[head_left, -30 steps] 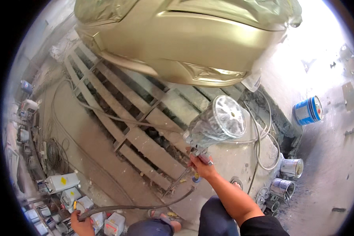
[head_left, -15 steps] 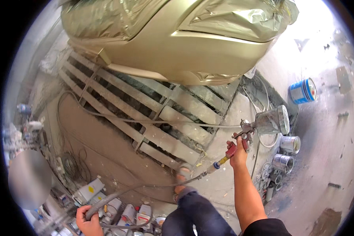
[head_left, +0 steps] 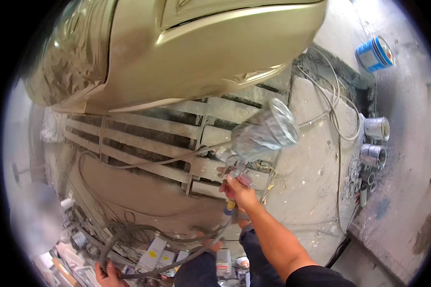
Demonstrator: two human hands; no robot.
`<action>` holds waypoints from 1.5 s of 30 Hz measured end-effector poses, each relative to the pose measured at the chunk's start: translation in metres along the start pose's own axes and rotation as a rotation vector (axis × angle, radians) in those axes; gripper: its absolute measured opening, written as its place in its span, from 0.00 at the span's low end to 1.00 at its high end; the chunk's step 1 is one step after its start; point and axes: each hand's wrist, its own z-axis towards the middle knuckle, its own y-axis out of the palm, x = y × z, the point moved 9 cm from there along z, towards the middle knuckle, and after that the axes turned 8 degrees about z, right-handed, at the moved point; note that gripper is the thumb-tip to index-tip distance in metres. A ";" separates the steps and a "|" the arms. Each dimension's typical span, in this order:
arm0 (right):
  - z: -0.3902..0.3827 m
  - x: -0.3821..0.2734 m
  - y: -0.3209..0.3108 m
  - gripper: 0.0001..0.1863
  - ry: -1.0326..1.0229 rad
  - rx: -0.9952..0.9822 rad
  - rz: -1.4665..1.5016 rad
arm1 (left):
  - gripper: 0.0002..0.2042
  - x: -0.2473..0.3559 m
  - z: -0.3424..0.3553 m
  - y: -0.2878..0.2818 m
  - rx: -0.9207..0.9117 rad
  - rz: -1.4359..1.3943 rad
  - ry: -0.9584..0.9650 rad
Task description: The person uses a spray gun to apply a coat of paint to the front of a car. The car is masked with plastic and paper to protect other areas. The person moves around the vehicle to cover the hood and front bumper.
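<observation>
My right hand (head_left: 243, 195) is closed around the red handle of a spray gun (head_left: 239, 173). A paint-smeared, silvery cup (head_left: 268, 131) sits tilted on the gun, pointing up and right in the picture. Beyond it stands the gold-coloured car bumper (head_left: 206, 55); the gun is apart from it. Crinkled masking film (head_left: 79, 52) covers the car at the left. At the lower left, my left hand (head_left: 111, 276) is wrapped round a thick grey air hose (head_left: 114, 237), which loops across to the gun's yellow and blue connector (head_left: 229, 206).
Below the car lies a slatted floor grate (head_left: 148, 125) with dark gaps. A blue-and-white can (head_left: 374, 53) and metal cans (head_left: 376, 128) stand at the right. Loose hose (head_left: 337, 119) curls on the floor. Boxes (head_left: 151, 252) and containers crowd the ground near my feet.
My right hand has swung the spray gun left, along the bumper, and its cup looks larger. The hose now bends in a tighter loop. My view has shifted, bringing the bumper closer.
</observation>
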 end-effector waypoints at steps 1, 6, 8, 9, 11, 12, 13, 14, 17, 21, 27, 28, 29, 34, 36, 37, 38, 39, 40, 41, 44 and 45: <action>0.001 0.001 -0.004 0.19 -0.012 0.057 -0.013 | 0.07 0.002 0.008 -0.002 0.003 0.149 0.086; 0.008 -0.033 -0.078 0.15 -0.278 0.424 -0.271 | 0.07 0.013 0.050 0.017 -0.073 0.522 0.409; -0.015 -0.060 -0.095 0.14 -0.410 0.611 -0.125 | 0.10 0.018 0.062 0.034 -0.137 0.531 0.514; -0.027 -0.071 -0.102 0.13 -0.483 0.698 -0.082 | 0.10 0.019 0.072 0.041 -0.162 0.524 0.622; -0.041 -0.083 -0.104 0.19 -0.626 0.713 -0.115 | 0.11 0.010 0.089 0.048 -0.209 0.518 0.823; -0.046 -0.085 -0.099 0.19 -0.693 0.697 -0.086 | 0.11 0.007 0.095 0.047 -0.186 0.491 0.933; -0.050 -0.086 -0.090 0.20 -0.759 0.677 -0.059 | 0.11 -0.005 0.108 0.044 -0.198 0.504 0.945; -0.054 -0.081 -0.070 0.18 -0.757 0.679 -0.030 | 0.11 -0.017 0.121 0.038 -0.213 0.527 0.955; -0.031 -0.025 -0.032 0.08 -0.703 0.513 -0.163 | 0.11 -0.038 0.148 0.024 -0.234 0.587 0.995; -0.018 0.048 0.071 0.07 -0.881 0.361 -0.872 | 0.11 -0.044 0.166 0.029 -0.219 0.660 1.184; 0.029 0.115 0.025 0.05 -0.573 0.312 -0.170 | 0.14 -0.039 0.173 0.069 -0.218 0.675 1.132; 0.016 0.083 0.015 0.07 -0.786 0.333 -0.290 | 0.15 -0.033 0.167 0.073 -0.197 0.692 1.199; 0.024 0.086 -0.018 0.13 -0.781 0.359 -0.300 | 0.15 -0.030 0.168 0.076 -0.188 0.685 1.189; 0.015 0.016 -0.080 0.15 -0.917 0.708 -0.010 | 0.14 -0.021 0.183 0.093 -0.145 0.647 1.255; 0.030 0.022 -0.082 0.12 -0.863 0.677 0.003 | 0.15 -0.015 0.185 0.102 -0.090 0.667 1.376; 0.038 0.031 -0.078 0.10 -0.848 0.636 0.000 | 0.15 -0.011 0.185 0.106 -0.061 0.677 1.435; 0.046 0.038 -0.076 0.08 -0.838 0.600 -0.003 | 0.15 -0.007 0.187 0.109 -0.057 0.649 1.430; 0.055 0.049 -0.059 0.07 -0.851 0.505 0.046 | 0.15 -0.005 0.193 0.107 -0.026 0.649 1.438; 0.060 0.061 -0.041 0.06 -0.767 0.417 -0.072 | 0.15 -0.002 0.201 0.103 0.006 0.649 1.446; 0.072 0.079 -0.028 0.07 -0.756 0.256 0.063 | 0.16 -0.001 0.209 0.101 0.030 0.644 1.456; 0.086 0.117 0.022 0.07 -0.454 0.022 0.048 | 0.16 -0.009 0.230 0.097 0.053 0.688 1.461; 0.090 0.127 0.031 0.08 -0.352 -0.039 -0.006 | 0.16 -0.011 0.235 0.098 0.042 0.711 1.471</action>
